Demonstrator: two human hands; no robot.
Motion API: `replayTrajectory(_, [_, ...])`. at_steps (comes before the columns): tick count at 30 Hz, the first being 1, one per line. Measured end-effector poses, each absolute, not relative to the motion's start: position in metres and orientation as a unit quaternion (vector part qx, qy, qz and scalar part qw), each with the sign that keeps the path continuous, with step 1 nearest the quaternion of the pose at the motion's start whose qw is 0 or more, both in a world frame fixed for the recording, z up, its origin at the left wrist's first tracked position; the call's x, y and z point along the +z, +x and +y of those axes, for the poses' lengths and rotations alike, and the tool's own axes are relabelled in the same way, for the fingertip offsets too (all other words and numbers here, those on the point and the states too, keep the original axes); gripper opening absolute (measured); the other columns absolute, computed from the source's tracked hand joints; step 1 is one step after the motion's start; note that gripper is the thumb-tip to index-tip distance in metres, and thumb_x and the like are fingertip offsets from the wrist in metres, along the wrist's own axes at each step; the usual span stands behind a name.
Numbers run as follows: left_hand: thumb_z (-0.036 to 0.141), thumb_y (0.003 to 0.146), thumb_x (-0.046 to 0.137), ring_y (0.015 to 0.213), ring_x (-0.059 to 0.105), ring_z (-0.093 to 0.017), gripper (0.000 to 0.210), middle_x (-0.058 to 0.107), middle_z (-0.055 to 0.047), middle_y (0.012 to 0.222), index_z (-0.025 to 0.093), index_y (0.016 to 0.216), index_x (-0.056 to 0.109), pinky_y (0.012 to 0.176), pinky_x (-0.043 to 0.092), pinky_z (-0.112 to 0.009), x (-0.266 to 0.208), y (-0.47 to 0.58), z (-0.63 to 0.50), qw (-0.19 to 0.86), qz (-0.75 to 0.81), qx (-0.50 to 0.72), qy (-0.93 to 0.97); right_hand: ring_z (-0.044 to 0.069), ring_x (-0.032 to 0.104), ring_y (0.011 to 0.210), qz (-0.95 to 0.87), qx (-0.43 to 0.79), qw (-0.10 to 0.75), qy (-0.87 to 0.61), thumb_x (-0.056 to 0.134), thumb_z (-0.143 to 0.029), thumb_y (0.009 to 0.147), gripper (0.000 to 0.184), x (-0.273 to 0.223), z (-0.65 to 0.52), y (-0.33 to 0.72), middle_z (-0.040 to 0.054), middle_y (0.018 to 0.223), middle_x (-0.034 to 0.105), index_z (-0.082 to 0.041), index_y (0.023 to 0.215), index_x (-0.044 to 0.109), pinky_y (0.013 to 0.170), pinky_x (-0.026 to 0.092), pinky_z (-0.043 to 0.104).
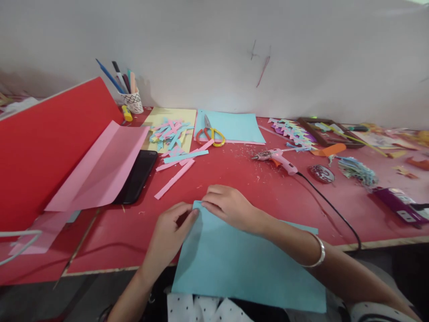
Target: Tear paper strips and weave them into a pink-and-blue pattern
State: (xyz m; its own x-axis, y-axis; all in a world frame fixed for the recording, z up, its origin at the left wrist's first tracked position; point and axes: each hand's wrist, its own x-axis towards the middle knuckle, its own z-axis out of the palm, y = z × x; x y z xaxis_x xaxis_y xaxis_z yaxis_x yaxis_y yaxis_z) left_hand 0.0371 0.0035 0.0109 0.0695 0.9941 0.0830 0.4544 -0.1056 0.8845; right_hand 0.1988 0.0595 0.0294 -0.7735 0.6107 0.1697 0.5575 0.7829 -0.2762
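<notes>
A large light-blue sheet of paper [248, 264] lies partly on the red table and hangs over its front edge toward my lap. My left hand [172, 228] pinches the sheet's far left corner between thumb and fingers. Close beside it, my right hand [231, 206] has its fingers closed on the same edge, just right of that corner. Part of the far edge is hidden under my right hand and forearm. Loose pink strips [174, 179] and a blue paper strip [186, 156] lie just beyond my hands.
Scissors [210, 134] rest on stacked blue sheets [234, 123] by the wall. A pink glue gun [278, 160] lies to the right, its black cord crossing the front edge. A phone [139, 176] is partly under pink paper [100, 170]. A purple power strip [400, 205] stands far right.
</notes>
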Motion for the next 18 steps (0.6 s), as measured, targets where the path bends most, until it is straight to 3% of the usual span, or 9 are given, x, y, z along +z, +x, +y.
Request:
replayTrajectory(5, [0.038,0.08,0.041,0.056,0.053,-0.013,0.028,0.057,0.001,0.06,0.019,0.066,0.056,0.052,0.038,-0.023,0.007,0.04,0.002,0.237,0.62,0.3,0.685,0.008,0.045,0.06,-0.91,0.192,0.107,-0.352,0.042,-0.028,0.088,0.029,0.028,0.066,0.203,0.0001,0.066,0.054,-0.014,0.067,0.056,0.054,0.029,0.02])
replayTrajectory(8, [0.033,0.078,0.046,0.059,0.057,-0.016,0.017,0.061,-0.001,0.07,0.019,0.079,0.057,0.051,0.039,-0.025,0.005,0.042,0.002,0.124,0.663,0.246,0.696,0.008,0.047,0.063,-0.9,0.234,0.088,-0.357,0.045,-0.026,0.086,0.02,0.027,0.075,0.204,-0.0002,0.069,0.057,-0.015,0.073,0.056,0.057,0.03,0.019])
replayTrajectory(12, [0.026,0.078,0.049,0.068,0.061,-0.017,0.02,0.064,-0.005,0.087,0.018,0.094,0.056,0.055,0.042,-0.026,0.002,0.046,0.001,0.019,0.646,0.201,0.736,0.01,0.049,0.069,-0.914,0.204,0.052,-0.348,0.044,-0.026,0.086,0.016,0.024,0.088,0.202,0.0021,0.079,0.06,-0.016,0.08,0.055,0.057,0.028,0.021])
replayTrajectory(18, [0.023,0.082,0.046,0.067,0.061,-0.016,0.022,0.063,-0.005,0.088,0.018,0.097,0.06,0.056,0.043,-0.027,0.0,0.048,0.0,-0.05,0.626,0.149,0.764,0.01,0.046,0.066,-0.916,0.18,0.041,-0.357,0.041,-0.028,0.087,0.019,0.025,0.091,0.201,0.0017,0.077,0.057,-0.016,0.078,0.053,0.055,0.026,0.021])
